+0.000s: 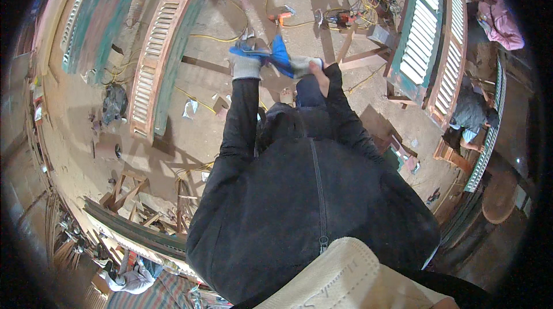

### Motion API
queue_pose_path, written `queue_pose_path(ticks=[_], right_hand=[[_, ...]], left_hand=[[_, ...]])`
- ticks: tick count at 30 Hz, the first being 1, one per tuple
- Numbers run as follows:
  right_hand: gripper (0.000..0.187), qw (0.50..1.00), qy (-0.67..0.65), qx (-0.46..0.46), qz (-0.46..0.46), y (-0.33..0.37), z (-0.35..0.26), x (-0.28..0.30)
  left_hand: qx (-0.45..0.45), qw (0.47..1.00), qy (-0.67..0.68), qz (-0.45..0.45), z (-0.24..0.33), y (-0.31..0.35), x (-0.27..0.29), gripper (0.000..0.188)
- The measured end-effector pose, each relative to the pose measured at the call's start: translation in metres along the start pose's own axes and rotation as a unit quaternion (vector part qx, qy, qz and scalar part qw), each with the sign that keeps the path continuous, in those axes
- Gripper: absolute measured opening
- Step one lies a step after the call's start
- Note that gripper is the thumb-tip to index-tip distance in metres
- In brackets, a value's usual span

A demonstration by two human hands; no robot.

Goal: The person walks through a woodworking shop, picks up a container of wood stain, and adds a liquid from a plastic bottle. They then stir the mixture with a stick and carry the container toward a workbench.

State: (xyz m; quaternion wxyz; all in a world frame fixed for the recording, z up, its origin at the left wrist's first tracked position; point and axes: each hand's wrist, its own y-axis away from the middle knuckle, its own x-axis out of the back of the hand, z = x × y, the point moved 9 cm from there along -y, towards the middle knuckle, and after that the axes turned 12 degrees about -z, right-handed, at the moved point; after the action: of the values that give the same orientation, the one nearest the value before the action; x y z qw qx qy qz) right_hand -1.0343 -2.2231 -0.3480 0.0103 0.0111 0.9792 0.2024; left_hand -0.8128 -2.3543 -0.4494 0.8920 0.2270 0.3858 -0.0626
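L hand (247,61), in a grey-cuffed blue work glove (245,69), is at the blue fingers of a 2nd work glove (280,55); can't tell if it's closed. R hand (321,76), bare, grips 2nd glove's pale cuff, w/ that glove up above floor (201,18), btwn brown louvred shutter (158,41) at L & green-framed shutter (423,29) at R. Orange pwr tool (280,18) on floor ahead.

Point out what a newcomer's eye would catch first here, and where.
The broad black zipped jacket comes first, filling the lower middle. Just above, at upper centre, blue and grey fabric gloves draw the eye: one on the left hand, another against the right hand, which shows bare skin. A reddish-brown louvred wooden panel at upper left and a green-framed louvred panel with pale slats at upper right stand out next.
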Motion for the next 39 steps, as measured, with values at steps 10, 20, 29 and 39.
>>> queue_pose_path(ticks=[10,20,29,39], right_hand=[[0.078,0.843,-0.514,-0.088,-0.130,-0.131,-0.005,0.023],[0.038,0.881,-0.436,-0.109,-0.147,-0.344,-0.005,0.050],[0.040,0.884,-0.440,-0.095,-0.125,-0.519,-0.078,0.132],[0.043,0.890,-0.448,-0.074,0.043,-0.685,-0.117,0.223]], left_hand=[[-0.102,0.930,-0.306,0.176,0.051,-0.033,-0.029,0.017],[-0.076,0.557,-0.813,-0.152,0.004,-0.267,-0.206,0.018],[-0.043,0.793,-0.606,-0.031,-0.006,-0.478,-0.224,0.028],[-0.107,0.561,-0.680,-0.461,0.011,-0.652,-0.350,0.025]])
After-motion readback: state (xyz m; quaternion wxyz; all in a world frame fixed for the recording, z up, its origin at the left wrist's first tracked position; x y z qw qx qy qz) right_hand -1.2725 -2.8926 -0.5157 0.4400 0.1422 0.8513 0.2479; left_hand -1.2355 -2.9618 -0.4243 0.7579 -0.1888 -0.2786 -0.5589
